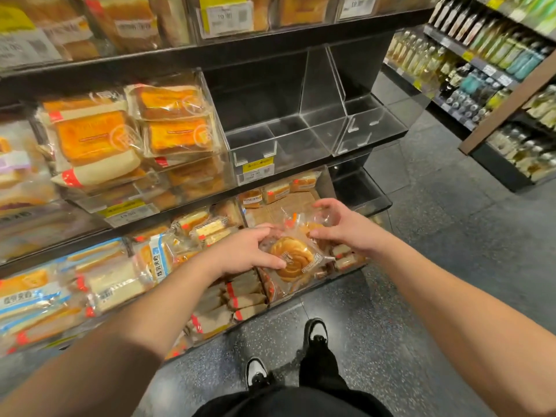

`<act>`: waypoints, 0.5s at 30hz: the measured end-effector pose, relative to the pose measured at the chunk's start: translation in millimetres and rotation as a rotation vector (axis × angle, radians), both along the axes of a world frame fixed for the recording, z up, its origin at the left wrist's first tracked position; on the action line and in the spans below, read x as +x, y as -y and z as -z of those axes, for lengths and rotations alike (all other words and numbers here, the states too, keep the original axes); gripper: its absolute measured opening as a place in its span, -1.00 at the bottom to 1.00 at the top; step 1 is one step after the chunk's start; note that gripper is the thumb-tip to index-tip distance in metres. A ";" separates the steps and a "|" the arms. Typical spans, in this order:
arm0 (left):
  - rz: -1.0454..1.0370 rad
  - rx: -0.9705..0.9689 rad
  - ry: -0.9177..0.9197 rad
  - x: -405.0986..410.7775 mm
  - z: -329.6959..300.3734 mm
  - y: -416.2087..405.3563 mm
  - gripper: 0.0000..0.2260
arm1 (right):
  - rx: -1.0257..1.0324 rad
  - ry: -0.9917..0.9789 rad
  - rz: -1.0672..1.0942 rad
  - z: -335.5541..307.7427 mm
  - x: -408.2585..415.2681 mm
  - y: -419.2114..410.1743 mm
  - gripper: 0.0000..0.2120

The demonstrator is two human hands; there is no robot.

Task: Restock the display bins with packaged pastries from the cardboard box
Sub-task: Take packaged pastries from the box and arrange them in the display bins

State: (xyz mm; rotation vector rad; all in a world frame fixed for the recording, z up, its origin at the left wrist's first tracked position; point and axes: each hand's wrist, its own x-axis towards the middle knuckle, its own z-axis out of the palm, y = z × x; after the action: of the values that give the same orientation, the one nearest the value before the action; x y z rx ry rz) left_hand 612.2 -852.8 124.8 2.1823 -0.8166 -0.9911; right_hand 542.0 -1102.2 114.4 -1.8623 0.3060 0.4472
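Glossy clear plastic wraps the pastry (291, 260); bins (279, 145) are smooth acrylic.

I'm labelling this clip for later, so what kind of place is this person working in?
Most likely a supermarket or convenience store aisle. Clear display bins carry price tags, wrapped pastries fill the shelves, and bottled drinks line a shelf across the aisle.

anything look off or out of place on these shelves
Two clear bins on the middle shelf hold no stock, while neighbouring bins are packed. The left hand and right hand hold a round swirl pastry packet over the lower bin. Nothing looks spilled or damaged.
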 end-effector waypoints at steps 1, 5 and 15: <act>-0.004 0.007 0.000 3.9 1.5 3.2 -0.49 | -0.078 0.014 -0.057 -4.6 9.3 5.9 -0.28; -0.062 0.023 -0.015 22.2 11.3 16.6 -0.54 | -0.304 0.060 -0.325 -8.5 53.5 30.9 -0.35; -0.062 0.253 0.025 69.8 44.6 57.0 -0.43 | -0.650 0.166 -0.771 38.0 145.2 77.1 -0.52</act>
State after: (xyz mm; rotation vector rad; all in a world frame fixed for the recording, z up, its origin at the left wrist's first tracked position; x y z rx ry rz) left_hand 682.0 -909.7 80.3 2.4221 -0.6599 -1.0880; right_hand 687.2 -1179.3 76.4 -2.6167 -0.4625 0.7630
